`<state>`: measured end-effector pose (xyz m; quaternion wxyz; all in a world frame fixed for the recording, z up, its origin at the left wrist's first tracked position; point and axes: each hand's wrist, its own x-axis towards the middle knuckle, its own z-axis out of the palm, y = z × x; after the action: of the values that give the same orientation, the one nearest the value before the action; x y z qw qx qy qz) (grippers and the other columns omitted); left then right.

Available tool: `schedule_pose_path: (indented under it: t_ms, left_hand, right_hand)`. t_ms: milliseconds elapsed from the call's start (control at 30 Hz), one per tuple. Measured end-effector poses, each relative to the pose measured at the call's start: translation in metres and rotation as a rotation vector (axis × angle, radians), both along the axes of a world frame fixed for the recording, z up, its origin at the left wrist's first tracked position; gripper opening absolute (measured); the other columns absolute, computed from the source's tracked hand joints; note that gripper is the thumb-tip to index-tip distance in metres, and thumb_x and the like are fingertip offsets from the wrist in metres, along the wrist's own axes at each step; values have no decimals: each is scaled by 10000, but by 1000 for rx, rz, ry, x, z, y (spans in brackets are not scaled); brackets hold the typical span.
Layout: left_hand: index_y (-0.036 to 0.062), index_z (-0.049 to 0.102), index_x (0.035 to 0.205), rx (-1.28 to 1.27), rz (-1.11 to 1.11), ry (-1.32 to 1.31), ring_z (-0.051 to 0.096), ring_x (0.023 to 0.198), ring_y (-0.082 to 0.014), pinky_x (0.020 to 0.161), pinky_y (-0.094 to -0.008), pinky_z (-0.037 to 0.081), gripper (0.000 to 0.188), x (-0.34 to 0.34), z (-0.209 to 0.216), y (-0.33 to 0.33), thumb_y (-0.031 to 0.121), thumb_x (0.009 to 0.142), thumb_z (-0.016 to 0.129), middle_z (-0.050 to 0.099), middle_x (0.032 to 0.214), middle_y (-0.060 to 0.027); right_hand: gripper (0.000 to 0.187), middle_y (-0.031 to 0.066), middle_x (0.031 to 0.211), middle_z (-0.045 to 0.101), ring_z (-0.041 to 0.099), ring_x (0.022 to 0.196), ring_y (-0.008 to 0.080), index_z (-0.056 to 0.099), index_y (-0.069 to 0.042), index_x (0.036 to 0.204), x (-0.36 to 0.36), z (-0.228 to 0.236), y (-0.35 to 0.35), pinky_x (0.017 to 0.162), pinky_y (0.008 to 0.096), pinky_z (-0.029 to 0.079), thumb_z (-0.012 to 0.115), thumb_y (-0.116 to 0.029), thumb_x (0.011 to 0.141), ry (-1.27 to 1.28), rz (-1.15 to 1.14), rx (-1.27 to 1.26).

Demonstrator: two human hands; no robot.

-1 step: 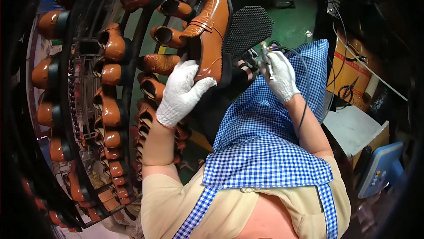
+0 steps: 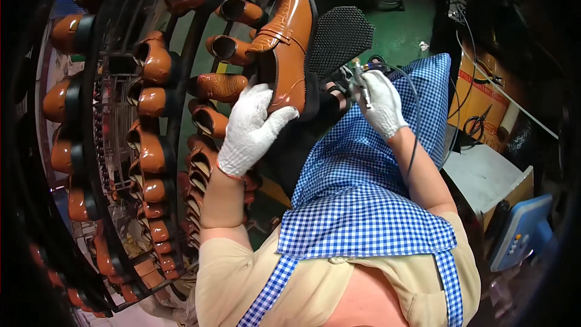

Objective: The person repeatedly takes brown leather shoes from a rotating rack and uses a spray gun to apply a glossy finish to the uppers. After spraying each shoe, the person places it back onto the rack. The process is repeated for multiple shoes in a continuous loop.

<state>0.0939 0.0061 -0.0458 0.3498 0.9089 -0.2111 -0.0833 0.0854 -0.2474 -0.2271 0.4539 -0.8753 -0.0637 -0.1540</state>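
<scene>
My left hand (image 2: pixel 249 130), in a white knit glove, is closed on the heel end of a glossy brown leather loafer (image 2: pixel 289 30). The loafer is tilted with its toe pointing away from me and its dark sole facing right. To the right of it, my gloved right hand (image 2: pixel 384 102) is wrapped round a small metal spray gun (image 2: pixel 364 85). A thin dark hose (image 2: pixel 417 106) runs from the gun over my right forearm. The gun's nozzle end is apart from the loafer, and some of my right fingers are hidden behind the gun.
A dark rack (image 2: pixel 187 49) with several rows of similar brown shoes (image 2: pixel 152 103) stands close on my left. Beyond the loafer lies a black textured mat (image 2: pixel 342 33). On the right are an orange carton (image 2: pixel 478 97), scissors (image 2: pixel 478 123) and a blue device with buttons (image 2: pixel 523 233).
My right hand has shifted slightly left with the spray gun. My left wrist has moved a little to the right; the loafer stays almost in place.
</scene>
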Motion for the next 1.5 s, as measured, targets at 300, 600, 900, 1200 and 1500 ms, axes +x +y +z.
schedule_pose_path:
  t_ms: [300, 600, 900, 1200, 1500]
  left_hand:
    - [25, 758, 984, -56, 176, -152, 641, 902, -354, 817, -455, 497, 187, -23, -12, -38, 139, 843, 806, 719, 929, -141]
    - [25, 673, 796, 19, 155, -276, 604, 797, -379, 797, -486, 472, 227, -33, -6, -30, 182, 822, 834, 628, 765, -155]
    - [-22, 713, 938, 294, 175, -663, 666, 868, -400, 1117, -591, 385, 481, -122, 68, 56, 417, 803, 859, 717, 916, -184]
    - [18, 694, 1108, 729, 1043, -1011, 668, 1090, -385, 1185, -655, 343, 410, -268, 92, 97, 325, 871, 826, 725, 1079, -157]
    - [-8, 616, 825, 988, 1101, -883, 575, 809, -445, 996, -540, 465, 300, -278, 189, 173, 244, 879, 770, 562, 760, -203]
  right_hand:
    - [126, 125, 900, 641, 661, 806, 340, 700, -60, 1033, -15, 21, -11, 710, 408, 545, 727, -138, 938, 49, 148, 58]
    - [223, 153, 1009, 634, 639, 858, 310, 653, -5, 1162, -45, 55, -38, 753, 378, 519, 639, -135, 981, -6, 192, 106]
    - [408, 122, 1290, 651, 681, 1038, 208, 514, -15, 1421, -30, 42, -3, 861, 303, 545, 538, -262, 1097, -83, 176, 586]
    - [393, 177, 1372, 597, 643, 1097, 233, 464, 22, 1453, 10, 60, 33, 941, 334, 528, 472, -141, 1096, -237, 322, 469]
    - [442, 29, 1174, 668, 603, 931, 126, 635, -100, 1275, 21, 36, 38, 791, 298, 499, 491, -474, 1089, 54, 305, 780]
